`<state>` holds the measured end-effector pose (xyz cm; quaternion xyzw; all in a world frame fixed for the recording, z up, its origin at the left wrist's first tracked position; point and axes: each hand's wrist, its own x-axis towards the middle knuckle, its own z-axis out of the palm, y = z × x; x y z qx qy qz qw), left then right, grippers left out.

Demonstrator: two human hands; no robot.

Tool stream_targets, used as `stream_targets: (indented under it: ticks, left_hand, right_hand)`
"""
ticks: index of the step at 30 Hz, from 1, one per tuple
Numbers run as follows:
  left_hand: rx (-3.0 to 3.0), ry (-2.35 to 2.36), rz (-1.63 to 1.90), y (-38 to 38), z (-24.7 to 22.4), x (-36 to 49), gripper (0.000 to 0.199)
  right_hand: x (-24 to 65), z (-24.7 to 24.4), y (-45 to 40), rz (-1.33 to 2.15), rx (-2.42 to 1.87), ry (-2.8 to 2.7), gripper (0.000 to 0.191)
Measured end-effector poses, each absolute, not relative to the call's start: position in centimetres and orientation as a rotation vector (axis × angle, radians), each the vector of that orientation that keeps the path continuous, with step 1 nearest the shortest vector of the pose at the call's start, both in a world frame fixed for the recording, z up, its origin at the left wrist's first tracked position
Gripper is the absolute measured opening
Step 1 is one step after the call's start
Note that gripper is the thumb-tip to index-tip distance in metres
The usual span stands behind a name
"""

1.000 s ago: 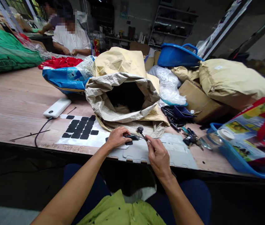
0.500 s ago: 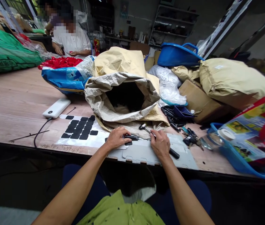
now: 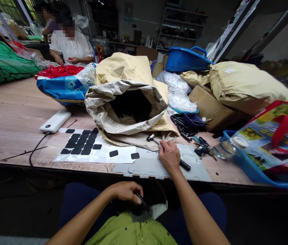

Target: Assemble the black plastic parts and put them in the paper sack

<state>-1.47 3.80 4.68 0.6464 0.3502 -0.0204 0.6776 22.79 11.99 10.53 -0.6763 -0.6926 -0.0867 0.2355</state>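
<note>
My right hand rests on the grey board at the table's front edge, fingers wrapped round a small hammer. Its metal head points to the far left and its black grip sticks out behind the hand. Below the table edge, over my lap, my left hand is closed on a slim black piece; its lower end blends into the dark. Left of the board, a white sheet carries rows of black rounded patches, with two loose ones nearer the board.
A large open sack with a dark inside stands behind the board. Black parts and keys lie to its right. A blue basin holds a printed bag. A white power bank sits left. Two people work at the back.
My left hand has moved from the board down over my lap, carrying a black piece. The patches it covered now show. My right hand stays on the hammer; the view has shifted slightly.
</note>
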Motion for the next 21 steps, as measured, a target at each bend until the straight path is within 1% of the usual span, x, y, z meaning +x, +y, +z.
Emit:
stream_targets:
  ticks: [2,4,6,8,10,13,15,16,18,19,21]
  left_hand:
    - [1.477,1.042,-0.041,4.1,0.3,-0.8,0.023]
    - [1.499,1.184,0.004,4.5,-2.5,-0.4,0.023]
    - [1.542,1.25,0.087,4.5,-3.6,-0.2,0.026]
    - [1.614,1.278,0.115,4.3,-3.0,-0.2,0.04]
    - [1.7,1.198,-0.019,3.9,-0.6,-0.5,0.052]
    - [1.728,0.734,-0.291,4.5,6.0,-1.2,0.056]
    - [1.58,0.376,-0.246,6.5,11.4,-1.9,0.056]
    - [1.491,0.283,-0.164,8.1,14.0,-2.2,0.056]
    - [1.444,0.307,0.13,12.4,18.0,-2.6,0.052]
    - [1.471,0.436,0.353,14.9,19.3,-2.5,0.047]
    - [1.512,0.823,0.77,20.1,20.4,-1.9,0.038]
  right_hand:
    - [22.8,10.5,12.0,-0.24,-1.854,-1.898,0.022]
    - [22.7,10.6,11.9,-0.243,-1.856,-1.896,0.022]
    - [22.7,10.6,11.9,-0.248,-1.856,-1.898,0.022]
    - [22.7,10.6,11.8,-0.256,-1.854,-1.901,0.022]
    - [22.7,10.6,11.8,-0.267,-1.851,-1.903,0.022]
    - [22.6,10.6,11.9,-0.283,-1.857,-1.902,0.021]
    - [22.6,10.6,11.9,-0.293,-1.865,-1.906,0.02]
    - [22.6,10.6,11.9,-0.297,-1.871,-1.909,0.02]
    - [22.6,10.6,11.9,-0.298,-1.883,-1.912,0.02]
    - [22.6,10.6,12.0,-0.295,-1.886,-1.915,0.02]
    - [22.7,10.6,12.0,-0.283,-1.885,-1.916,0.019]
